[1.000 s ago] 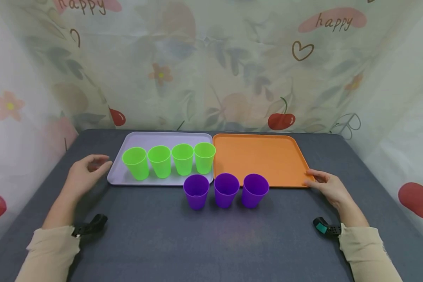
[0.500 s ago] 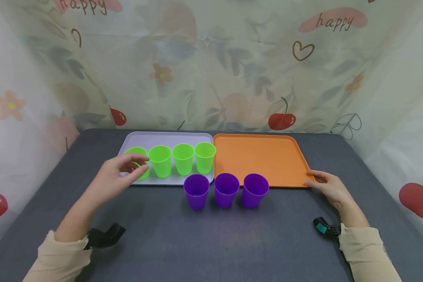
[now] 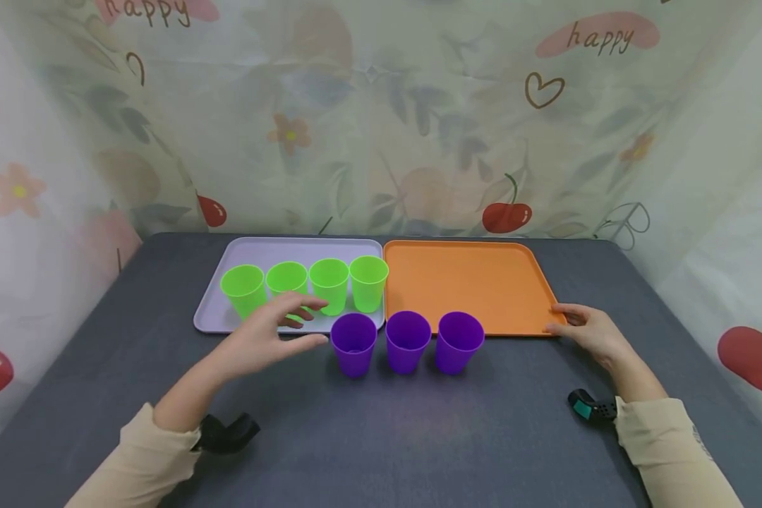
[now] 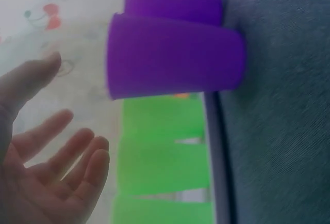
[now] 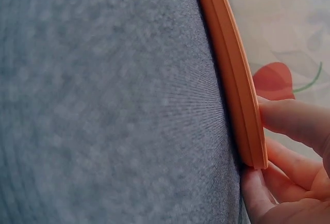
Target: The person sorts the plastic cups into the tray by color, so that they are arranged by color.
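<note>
My left hand [image 3: 257, 340] hovers beside the leftmost purple cup [image 3: 353, 354], fingers and thumb spread apart with nothing between them. In the left wrist view that cup [image 4: 175, 56] stands in front of the fingertips, with a gap between. Two more purple cups, the middle one [image 3: 407, 346] and the right one [image 3: 457, 347], stand upright in the same row. At the near right corner of the orange tray [image 3: 463, 282], my right hand [image 3: 592, 337] holds the rim. The right wrist view shows thumb and fingers around the tray's corner [image 5: 242, 105].
A lilac tray [image 3: 305, 247] adjoins the orange one on the left, bearing a row of green cups [image 3: 368, 286]; my left hand partly covers one green cup [image 3: 287, 276]. Dark cloth [image 3: 394, 437] covers the table. A patterned curtain [image 3: 368, 141] hangs behind.
My left hand has moved rightward from the lilac tray's left edge, past the green cups, to the leftmost purple cup. The right hand stays at the orange tray's corner.
</note>
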### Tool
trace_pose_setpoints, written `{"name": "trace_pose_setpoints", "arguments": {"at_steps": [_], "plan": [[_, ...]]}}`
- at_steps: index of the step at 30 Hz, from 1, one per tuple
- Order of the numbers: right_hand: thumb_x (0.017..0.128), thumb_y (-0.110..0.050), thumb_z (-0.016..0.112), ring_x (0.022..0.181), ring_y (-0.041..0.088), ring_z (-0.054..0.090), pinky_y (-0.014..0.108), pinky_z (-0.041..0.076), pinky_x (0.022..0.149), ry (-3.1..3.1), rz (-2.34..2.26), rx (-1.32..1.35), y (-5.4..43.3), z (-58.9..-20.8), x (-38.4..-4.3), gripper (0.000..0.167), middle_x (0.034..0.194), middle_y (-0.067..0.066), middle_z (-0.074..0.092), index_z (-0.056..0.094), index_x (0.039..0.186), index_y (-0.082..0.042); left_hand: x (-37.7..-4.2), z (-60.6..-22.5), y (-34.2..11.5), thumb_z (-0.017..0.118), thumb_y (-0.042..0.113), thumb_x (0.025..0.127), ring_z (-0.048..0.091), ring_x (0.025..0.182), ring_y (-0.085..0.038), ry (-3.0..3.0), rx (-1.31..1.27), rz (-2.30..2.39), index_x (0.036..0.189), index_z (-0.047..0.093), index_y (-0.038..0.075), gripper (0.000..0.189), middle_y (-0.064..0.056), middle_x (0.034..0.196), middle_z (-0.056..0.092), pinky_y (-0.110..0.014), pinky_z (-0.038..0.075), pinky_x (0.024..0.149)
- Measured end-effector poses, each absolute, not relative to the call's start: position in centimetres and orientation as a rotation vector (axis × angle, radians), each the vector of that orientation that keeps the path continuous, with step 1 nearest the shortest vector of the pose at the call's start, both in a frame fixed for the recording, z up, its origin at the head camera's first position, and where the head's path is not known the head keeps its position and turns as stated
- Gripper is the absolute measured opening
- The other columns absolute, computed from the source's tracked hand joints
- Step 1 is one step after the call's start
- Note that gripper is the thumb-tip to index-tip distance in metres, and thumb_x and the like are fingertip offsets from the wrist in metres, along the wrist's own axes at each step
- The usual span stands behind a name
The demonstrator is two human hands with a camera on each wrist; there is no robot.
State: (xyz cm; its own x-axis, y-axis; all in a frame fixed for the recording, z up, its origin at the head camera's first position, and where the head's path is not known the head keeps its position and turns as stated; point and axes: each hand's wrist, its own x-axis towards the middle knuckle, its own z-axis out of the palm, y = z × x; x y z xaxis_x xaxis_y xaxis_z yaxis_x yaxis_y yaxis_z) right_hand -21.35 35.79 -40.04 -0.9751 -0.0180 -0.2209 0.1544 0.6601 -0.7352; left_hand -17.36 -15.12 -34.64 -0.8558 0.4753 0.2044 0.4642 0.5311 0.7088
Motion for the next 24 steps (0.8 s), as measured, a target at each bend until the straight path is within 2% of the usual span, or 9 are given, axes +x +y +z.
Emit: {"name": "trace_pose_setpoints", "arguments": {"at_steps": [6, 14, 24], "plan": [[0.086, -0.038, 0.065, 0.135, 0.045, 0.029, 0.054, 0.032, 0.104, 2.689, -1.174, 0.117, 35.8, -40.1, -21.5, 0.075, 0.146, 0.030, 0.031, 0.035, 0.141, 0.003, -17.7, -35.7, -14.0, 0.077, 0.029, 0.076, 0.057, 0.110, -0.026, 2.695, 0.845, 1.224, 0.133, 0.049, 0.010, 0.066, -0.009, 0.129, 0.053, -0.041, 0.049, 0.093], [0.087, -0.034, 0.065, 0.134, 0.047, 0.028, 0.056, 0.031, 0.105, 2.670, -1.185, 0.098, 35.6, -39.6, -21.4, 0.073, 0.147, 0.032, 0.028, 0.035, 0.140, 0.005, -18.3, -36.7, -12.9, 0.078, 0.027, 0.076, 0.060, 0.105, -0.025, 2.648, 0.904, 1.244, 0.129, 0.050, 0.002, 0.065, -0.012, 0.126, 0.057, -0.040, 0.050, 0.091], [0.087, -0.032, 0.066, 0.136, 0.047, 0.025, 0.057, 0.029, 0.106, 2.649, -1.207, 0.117, 35.4, -39.5, -21.4, 0.074, 0.148, 0.032, 0.026, 0.033, 0.141, 0.005, -18.3, -36.7, -11.9, 0.080, 0.029, 0.073, 0.058, 0.105, -0.024, 2.632, 0.889, 1.256, 0.129, 0.050, 0.003, 0.068, -0.011, 0.123, 0.057, -0.038, 0.050, 0.091]]}}
